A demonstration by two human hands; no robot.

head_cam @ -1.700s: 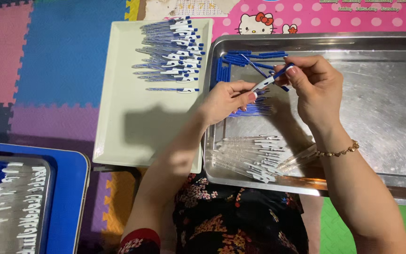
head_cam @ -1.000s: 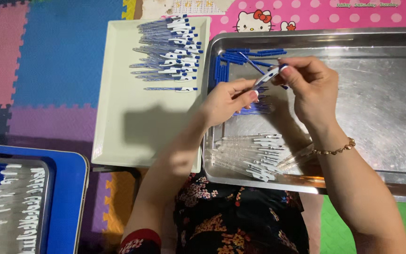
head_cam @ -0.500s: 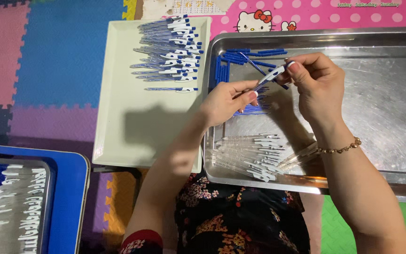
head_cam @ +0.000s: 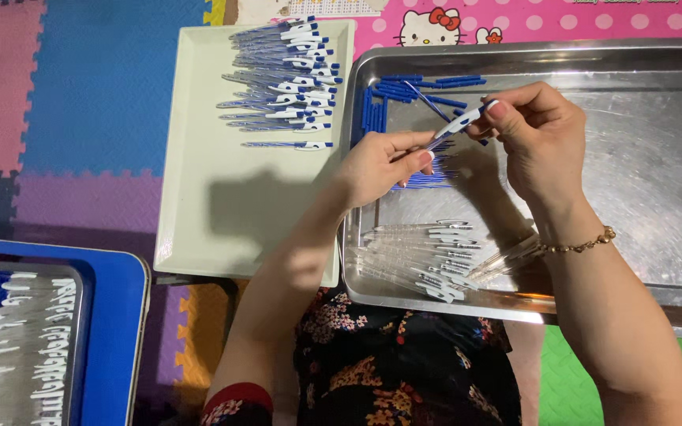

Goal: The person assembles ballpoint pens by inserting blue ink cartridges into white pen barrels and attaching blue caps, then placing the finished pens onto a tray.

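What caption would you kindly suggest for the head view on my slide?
Left hand and right hand hold a blue-and-white pen above a steel tray.

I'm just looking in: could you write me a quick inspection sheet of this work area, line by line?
Surface: foam puzzle mats in pink, blue and purple, carrying a cream tray and a steel tray.
Job's things: one pen held over the steel tray; blue caps at its far left; clear barrels near its front edge; finished pens piled on the cream tray.
Clutter: a blue tray at lower left, holding a metal tray of white parts.
Grippers: left hand pinches the pen's lower end; right hand, with a bracelet at the wrist, pinches its upper end.
Cables: nothing seen.
Surroundings: a cartoon cat print on the pink dotted mat.
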